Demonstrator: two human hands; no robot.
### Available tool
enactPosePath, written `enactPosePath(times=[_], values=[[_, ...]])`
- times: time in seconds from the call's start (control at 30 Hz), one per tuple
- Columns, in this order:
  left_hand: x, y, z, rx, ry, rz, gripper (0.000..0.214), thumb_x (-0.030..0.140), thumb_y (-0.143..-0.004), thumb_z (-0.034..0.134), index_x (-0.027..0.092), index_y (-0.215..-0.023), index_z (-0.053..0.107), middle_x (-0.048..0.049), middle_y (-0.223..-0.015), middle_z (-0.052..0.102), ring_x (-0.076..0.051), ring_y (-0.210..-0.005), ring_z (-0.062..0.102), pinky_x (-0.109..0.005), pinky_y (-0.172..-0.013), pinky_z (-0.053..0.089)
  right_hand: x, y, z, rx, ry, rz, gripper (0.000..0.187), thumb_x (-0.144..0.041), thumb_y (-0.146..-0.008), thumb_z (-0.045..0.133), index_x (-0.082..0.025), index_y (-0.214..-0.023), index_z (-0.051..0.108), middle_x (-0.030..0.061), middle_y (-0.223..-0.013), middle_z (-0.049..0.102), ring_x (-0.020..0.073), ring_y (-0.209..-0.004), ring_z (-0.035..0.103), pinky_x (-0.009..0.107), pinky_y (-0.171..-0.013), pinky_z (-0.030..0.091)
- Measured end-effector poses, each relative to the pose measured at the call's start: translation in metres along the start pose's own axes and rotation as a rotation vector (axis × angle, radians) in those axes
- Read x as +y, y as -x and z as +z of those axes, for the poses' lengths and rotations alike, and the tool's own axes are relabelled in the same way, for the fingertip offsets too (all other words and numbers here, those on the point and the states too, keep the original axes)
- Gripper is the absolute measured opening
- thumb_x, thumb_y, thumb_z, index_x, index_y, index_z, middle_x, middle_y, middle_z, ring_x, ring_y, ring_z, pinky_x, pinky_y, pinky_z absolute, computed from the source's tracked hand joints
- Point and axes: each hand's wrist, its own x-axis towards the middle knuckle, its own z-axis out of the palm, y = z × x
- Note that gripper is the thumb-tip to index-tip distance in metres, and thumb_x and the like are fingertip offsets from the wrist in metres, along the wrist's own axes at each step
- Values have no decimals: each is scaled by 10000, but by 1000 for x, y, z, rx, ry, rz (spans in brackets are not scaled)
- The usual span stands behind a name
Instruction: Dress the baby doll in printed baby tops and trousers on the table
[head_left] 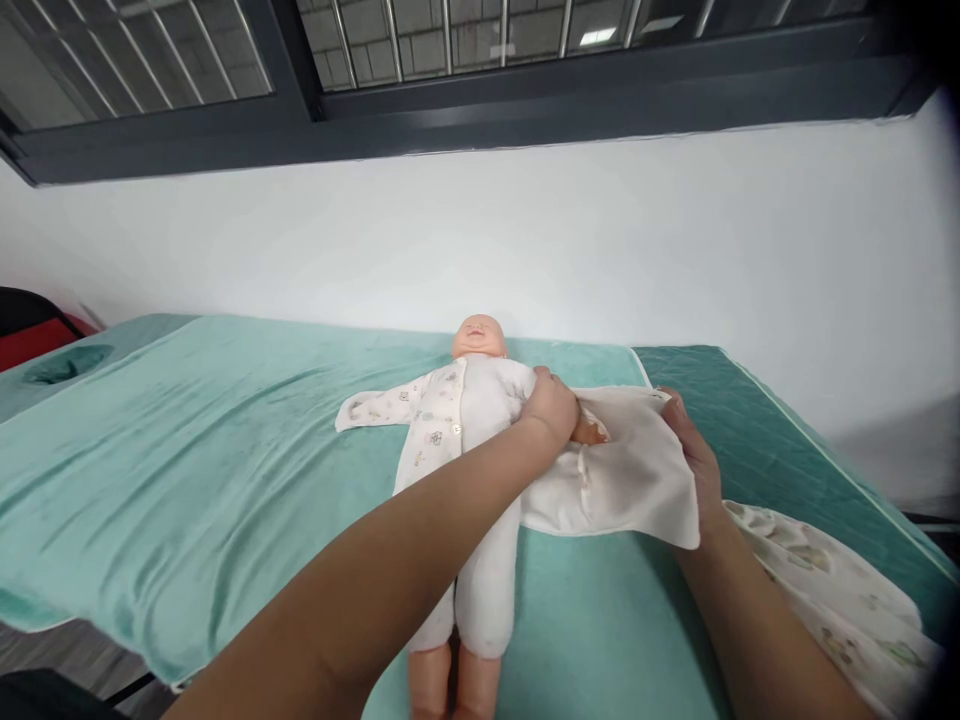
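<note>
A baby doll (480, 338) lies face up on a teal sheet, its head toward the wall. Its body and thighs are white, with bare lower legs nearest me. A white baby shirt (435, 420) with small printed figures covers one side of the doll, one sleeve spread out to the left. The shirt's other half (637, 465) is stretched to the right, its plain inner side showing. My left hand (553, 408) is closed around the doll's arm, whose small hand (590, 430) pokes out beside my fingers. My right hand (694, 450) grips the shirt's outer edge.
The teal sheet (285, 450) covers a bed or table, over a darker green quilted mat (697, 385) at the right. A printed white cloth (832, 590) lies near my right forearm. A white wall and a dark-framed barred window (465, 110) stand behind. Something red and black (34, 330) is at far left.
</note>
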Motion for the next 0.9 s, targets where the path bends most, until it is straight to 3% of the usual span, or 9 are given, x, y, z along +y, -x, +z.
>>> enactPosePath(times=[0.1,0.23,0.3,0.43,0.53,0.67,0.77,0.83,0.9], values=[[-2,2,2,10,28,-8,279,356,-823,624,157,-981,738,-164,-1082,694,-298,-1059,556,-452,-990,296,4,2,-2,-73,64,37,167,-433,-890,618,-289,-954,561,-38,-808,611,157,-700,614,278,-696,533],[-19,8,-5,103,246,-17,468,412,-764,657,125,-1133,670,-170,-1191,647,-299,-1134,545,-420,-1018,346,13,3,-3,-222,150,116,368,-471,-782,732,-313,-1090,608,-1,-930,682,200,-811,667,287,-680,540],[-32,15,-13,109,407,12,457,383,-779,627,128,-1157,652,-159,-1210,645,-283,-1096,578,-369,-935,425,17,4,0,-318,167,150,486,-446,-727,783,-305,-1161,615,23,-984,690,206,-827,671,284,-663,536],[-61,34,-27,27,601,114,232,290,-802,579,125,-916,694,-121,-974,714,-241,-868,643,-304,-711,488,27,8,13,-476,207,185,614,-346,-710,806,-333,-1279,577,42,-1131,657,177,-864,641,278,-697,517],[-77,48,-28,155,726,7,273,273,-826,561,145,-1050,649,-103,-1053,712,-218,-906,652,-289,-758,501,33,11,25,-577,270,183,593,-321,-740,784,-350,-1294,573,54,-1260,594,191,-991,600,309,-778,499],[-83,58,-24,226,1000,-148,423,466,-965,328,227,-1236,546,-40,-1174,695,-165,-1016,653,-251,-830,487,35,13,32,-636,349,186,570,-319,-791,745,-367,-1325,552,58,-1467,451,220,-1163,525,341,-854,472],[-76,59,-22,129,845,-137,592,566,-847,535,245,-1338,457,-37,-1087,718,-206,-971,672,-274,-782,486,34,13,30,-657,389,211,567,-342,-804,736,-347,-1339,551,74,-1442,479,218,-1152,529,338,-856,472],[-69,58,-21,91,633,-115,574,441,-801,622,239,-1319,480,-40,-977,733,-238,-925,677,-305,-769,474,34,13,27,-665,418,223,532,-352,-813,729,-328,-1320,570,84,-1360,544,209,-1105,552,339,-865,472],[-64,57,-21,113,508,-100,455,287,-822,571,236,-1272,525,-50,-970,735,-245,-914,675,-319,-760,462,34,12,23,-657,450,219,481,-351,-827,717,-320,-1288,586,82,-1282,587,201,-1050,571,344,-864,474]])
